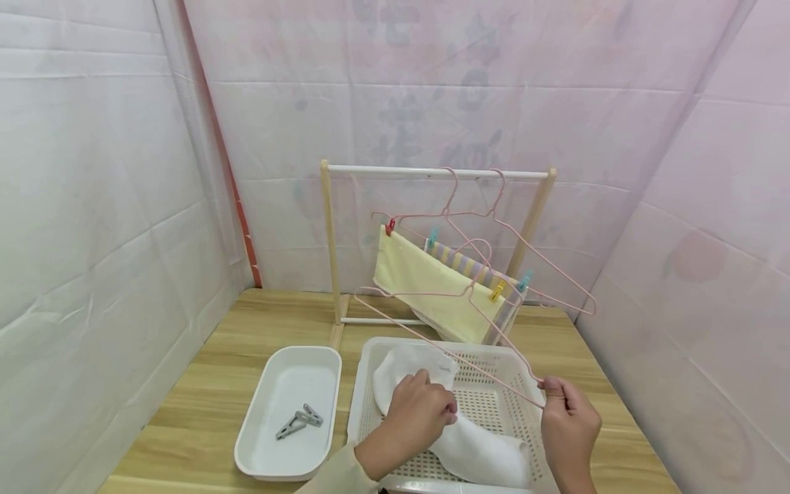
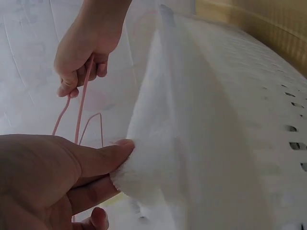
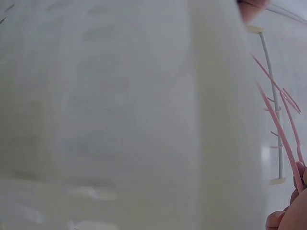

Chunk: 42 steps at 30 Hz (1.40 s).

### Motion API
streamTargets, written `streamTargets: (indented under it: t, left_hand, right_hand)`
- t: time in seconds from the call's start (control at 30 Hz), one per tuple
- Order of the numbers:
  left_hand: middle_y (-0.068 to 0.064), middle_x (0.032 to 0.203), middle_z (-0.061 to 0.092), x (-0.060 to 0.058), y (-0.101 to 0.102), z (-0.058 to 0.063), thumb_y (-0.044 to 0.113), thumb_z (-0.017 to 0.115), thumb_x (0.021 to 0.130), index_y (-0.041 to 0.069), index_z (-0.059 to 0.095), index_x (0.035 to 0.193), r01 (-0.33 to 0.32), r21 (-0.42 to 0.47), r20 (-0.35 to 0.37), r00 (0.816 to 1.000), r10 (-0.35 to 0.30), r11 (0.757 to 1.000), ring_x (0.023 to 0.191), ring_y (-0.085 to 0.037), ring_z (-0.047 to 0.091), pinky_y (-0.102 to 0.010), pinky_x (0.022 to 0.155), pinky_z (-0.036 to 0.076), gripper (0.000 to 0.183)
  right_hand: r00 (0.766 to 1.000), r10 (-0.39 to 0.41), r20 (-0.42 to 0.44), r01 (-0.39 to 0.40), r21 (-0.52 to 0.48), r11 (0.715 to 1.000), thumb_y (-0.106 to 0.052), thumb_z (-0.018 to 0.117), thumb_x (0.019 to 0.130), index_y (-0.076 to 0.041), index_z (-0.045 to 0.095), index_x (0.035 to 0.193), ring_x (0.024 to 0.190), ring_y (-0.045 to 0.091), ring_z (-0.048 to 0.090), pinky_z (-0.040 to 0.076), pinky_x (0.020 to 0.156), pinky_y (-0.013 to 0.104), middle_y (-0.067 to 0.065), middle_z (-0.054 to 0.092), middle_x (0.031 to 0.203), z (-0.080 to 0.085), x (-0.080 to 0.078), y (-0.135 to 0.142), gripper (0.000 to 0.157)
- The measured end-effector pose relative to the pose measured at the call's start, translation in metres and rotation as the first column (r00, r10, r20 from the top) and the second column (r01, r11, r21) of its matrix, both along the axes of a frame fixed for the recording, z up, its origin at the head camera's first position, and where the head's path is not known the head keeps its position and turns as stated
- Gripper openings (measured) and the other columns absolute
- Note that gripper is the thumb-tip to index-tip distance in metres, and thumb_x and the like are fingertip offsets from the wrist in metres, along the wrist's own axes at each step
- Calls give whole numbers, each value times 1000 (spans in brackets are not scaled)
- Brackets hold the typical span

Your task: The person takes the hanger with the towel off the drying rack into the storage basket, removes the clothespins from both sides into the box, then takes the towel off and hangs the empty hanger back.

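My left hand (image 1: 415,412) is over the perforated white basket (image 1: 356,412), pinching white cloth (image 1: 481,449) between thumb and fingers. In the left wrist view, the thumb and fingers of the left hand (image 2: 53,172) meet at the edge of this cloth (image 2: 163,129). More white fabric (image 1: 395,374) lies beyond the hand in the basket; whether it is one piece with the held cloth I cannot tell. At the basket's right side, my right hand (image 1: 570,418) grips one end of a pink wire hanger (image 1: 426,336), which slants up and leftward above the basket.
Behind stands a drying rack (image 1: 395,169) with two pink hangers on its bar. A yellow cloth (image 1: 432,281) and a striped cloth (image 1: 459,262) hang there, clipped with coloured pegs. A white tray (image 1: 249,446) at left holds grey clothespins (image 1: 300,420). White sheeting surrounds the wooden table (image 1: 191,412).
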<state>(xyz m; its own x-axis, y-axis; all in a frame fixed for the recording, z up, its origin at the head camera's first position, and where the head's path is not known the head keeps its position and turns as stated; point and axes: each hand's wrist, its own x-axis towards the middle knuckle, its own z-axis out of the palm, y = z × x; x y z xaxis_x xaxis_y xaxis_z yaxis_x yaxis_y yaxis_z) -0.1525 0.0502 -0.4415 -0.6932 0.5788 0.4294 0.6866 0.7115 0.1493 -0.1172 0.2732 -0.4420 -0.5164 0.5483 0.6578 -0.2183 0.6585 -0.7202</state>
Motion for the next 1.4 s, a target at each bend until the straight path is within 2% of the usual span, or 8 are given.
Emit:
streamTargets:
  t: [0.27,0.4,0.7,0.9,1.03,1.23,1.3,1.4]
  left_hand:
    - [21,76,71,-3,0,-12,36,84,78,32,79,79,-8,-54,70,997,12,999,63,-3,35,-18,57,21,6]
    - [20,76,71,-3,-2,-14,35,84,78,31,79,79,-6,-75,89,996,13,997,63,-4,36,-19,58,22,6]
    - [17,71,69,-2,-5,-16,33,82,80,30,78,77,6,-131,198,980,20,991,61,-5,36,-22,54,26,6]
    - [17,75,71,0,-8,-17,34,82,80,30,79,83,7,-173,242,970,35,985,62,-4,51,-26,55,34,6]
    - [17,83,74,-1,-9,-18,37,82,80,31,80,89,8,-175,253,967,37,984,66,-4,59,-27,55,38,11]
    - [15,87,71,-2,-11,-15,42,81,82,32,79,96,-1,-185,224,974,44,983,66,-4,56,-25,55,38,18]
    - [14,89,71,-2,-11,-14,42,80,82,32,79,98,-6,-186,211,976,46,983,66,-4,55,-24,55,37,19]
    - [14,94,71,-2,-12,-14,43,79,83,32,79,101,-16,-174,195,979,51,985,69,-5,54,-23,56,37,21]
  right_hand:
    - [1000,2,23,-2,1,1000,4,66,92,2,72,77,56,-7,42,35,55,11,-39,53,74,0,1,-1,16]
    - [1000,2,26,-2,5,1000,3,66,92,2,71,77,54,-6,41,34,53,13,-37,53,73,0,1,0,17]
    - [1000,15,13,-15,13,1000,4,65,93,2,71,76,51,-5,38,32,51,14,-38,53,73,3,1,-2,18]
    - [999,22,31,-23,6,1000,3,65,94,2,71,76,49,-2,37,32,48,16,-28,55,71,6,2,-3,19]
    - [999,23,46,-23,-2,1000,1,64,94,1,71,77,46,-1,36,31,45,17,-27,55,69,8,2,-3,19]
    - [999,20,38,-20,6,1000,4,65,93,2,71,77,49,-3,39,33,49,14,-37,54,72,9,1,-4,17]
    - [999,21,35,-21,9,1000,4,65,92,2,71,77,50,-3,39,33,49,14,-34,55,72,9,1,-4,17]
    - [999,19,30,-19,15,1000,3,65,93,1,71,76,51,-3,39,33,50,14,-20,60,69,9,0,-4,18]
